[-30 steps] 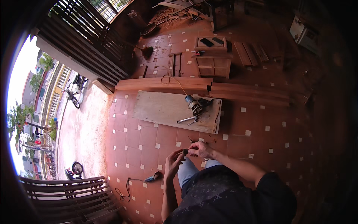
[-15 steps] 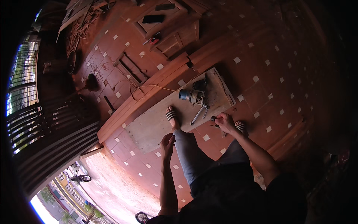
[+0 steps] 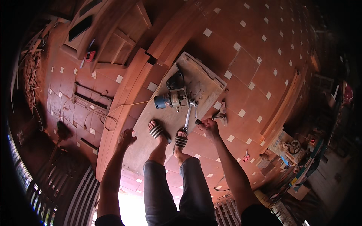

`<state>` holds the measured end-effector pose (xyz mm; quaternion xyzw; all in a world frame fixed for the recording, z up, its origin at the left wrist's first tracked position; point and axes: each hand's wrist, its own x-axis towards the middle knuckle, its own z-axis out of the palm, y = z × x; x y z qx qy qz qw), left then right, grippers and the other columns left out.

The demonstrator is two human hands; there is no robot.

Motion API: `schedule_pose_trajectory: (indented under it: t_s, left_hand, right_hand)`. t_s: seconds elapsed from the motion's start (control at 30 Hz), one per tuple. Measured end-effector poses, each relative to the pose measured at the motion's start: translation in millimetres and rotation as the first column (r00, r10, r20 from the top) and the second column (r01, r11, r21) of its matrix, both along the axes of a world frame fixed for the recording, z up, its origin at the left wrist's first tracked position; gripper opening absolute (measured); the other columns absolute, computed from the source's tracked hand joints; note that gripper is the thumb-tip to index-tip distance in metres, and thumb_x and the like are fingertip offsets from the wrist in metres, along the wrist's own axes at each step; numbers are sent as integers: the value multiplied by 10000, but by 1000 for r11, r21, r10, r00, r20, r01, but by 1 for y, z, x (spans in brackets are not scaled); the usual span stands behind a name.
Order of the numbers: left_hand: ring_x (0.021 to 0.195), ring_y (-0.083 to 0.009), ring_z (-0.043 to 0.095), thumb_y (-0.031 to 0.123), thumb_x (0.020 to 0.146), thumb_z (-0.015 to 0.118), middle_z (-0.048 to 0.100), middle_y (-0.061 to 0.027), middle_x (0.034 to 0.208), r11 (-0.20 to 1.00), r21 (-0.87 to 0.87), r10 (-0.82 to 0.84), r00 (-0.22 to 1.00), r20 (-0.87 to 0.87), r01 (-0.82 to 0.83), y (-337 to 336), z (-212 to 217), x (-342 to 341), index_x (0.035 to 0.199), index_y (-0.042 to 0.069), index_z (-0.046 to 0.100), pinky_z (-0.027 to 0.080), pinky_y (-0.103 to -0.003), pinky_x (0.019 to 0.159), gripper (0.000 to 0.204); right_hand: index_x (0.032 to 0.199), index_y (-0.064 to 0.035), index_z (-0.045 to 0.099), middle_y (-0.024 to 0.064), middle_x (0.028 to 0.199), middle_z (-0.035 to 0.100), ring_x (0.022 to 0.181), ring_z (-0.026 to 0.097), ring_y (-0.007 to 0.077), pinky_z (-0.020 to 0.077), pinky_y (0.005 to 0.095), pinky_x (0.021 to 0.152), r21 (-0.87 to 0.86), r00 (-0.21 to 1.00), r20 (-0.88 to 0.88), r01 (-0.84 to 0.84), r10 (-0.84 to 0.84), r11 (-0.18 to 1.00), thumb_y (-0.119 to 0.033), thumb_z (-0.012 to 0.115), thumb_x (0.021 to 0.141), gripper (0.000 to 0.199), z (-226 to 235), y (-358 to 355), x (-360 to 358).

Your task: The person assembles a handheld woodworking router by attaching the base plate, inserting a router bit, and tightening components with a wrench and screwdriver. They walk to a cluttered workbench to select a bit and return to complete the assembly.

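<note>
A small black piece point(image 3: 198, 121), too small to name, is pinched in the fingertips of my right hand point(image 3: 209, 128). My left hand point(image 3: 126, 138) hangs empty over the board's left side, its fingers loosely bent and apart. Between and beyond both hands, a router point(image 3: 171, 100) with a blue motor end and metal base lies on its side on a pale wooden board point(image 3: 143, 132). A long wrench point(image 3: 187, 119) reaches from the router toward my right foot, and a shorter wrench point(image 3: 195, 110) is beside it. Both sandalled feet are near the router.
An orange cord point(image 3: 132, 104) runs left from the router over long timber beams point(image 3: 128, 96). Wooden panels point(image 3: 120, 41) bear a black flat object, with a red tape measure point(image 3: 89, 56) nearby. Red-handled scissors point(image 3: 246, 156) lie at right, near a machine with a handwheel point(image 3: 294, 147).
My view has turned and shifted right. My right foot now stands beside the left, near the board. The black piece stays in my right hand; my left hand has moved out leftward.
</note>
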<state>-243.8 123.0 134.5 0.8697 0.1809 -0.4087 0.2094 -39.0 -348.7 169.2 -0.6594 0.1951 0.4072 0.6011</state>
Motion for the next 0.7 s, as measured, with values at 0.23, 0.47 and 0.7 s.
schedule_pose_trajectory:
  t_s: [0.23, 0.47, 0.7]
  left_hand:
    - [1343, -414, 523, 233, 620, 1001, 523, -214, 1470, 906, -102, -311, 808, 500, 411, -62, -160, 169, 1516, 25, 396, 478, -529, 1088, 1101]
    - [1336, -450, 520, 350, 534, 1036, 537, -255, 1440, 830, -195, -416, 812, 410, 523, -84, -229, 213, 1582, 49, 305, 454, -560, 1125, 1313]
    - [1026, -403, 726, 576, 563, 970, 730, -204, 1118, 883, -114, -285, 714, 640, 455, -90, -232, 201, 1326, 47, 574, 590, -525, 912, 1010]
  right_hand:
    - [1055, 38, 636, 163, 1076, 753, 1021, 731, 212, 592, 349, 923, 75, 983, 174, -70, 56, 995, -30, 756, 917, 194, -143, -22, 62]
    - [1062, -42, 635, 110, 1116, 750, 1017, 735, 202, 590, 377, 946, 393, 984, 146, -151, 101, 907, 21, 719, 934, 165, -229, -45, 108]
    - [1088, -17, 635, 101, 1060, 748, 1003, 737, 187, 576, 337, 897, 284, 924, 227, -365, 308, 887, -8, 759, 899, 226, -245, -25, 145]
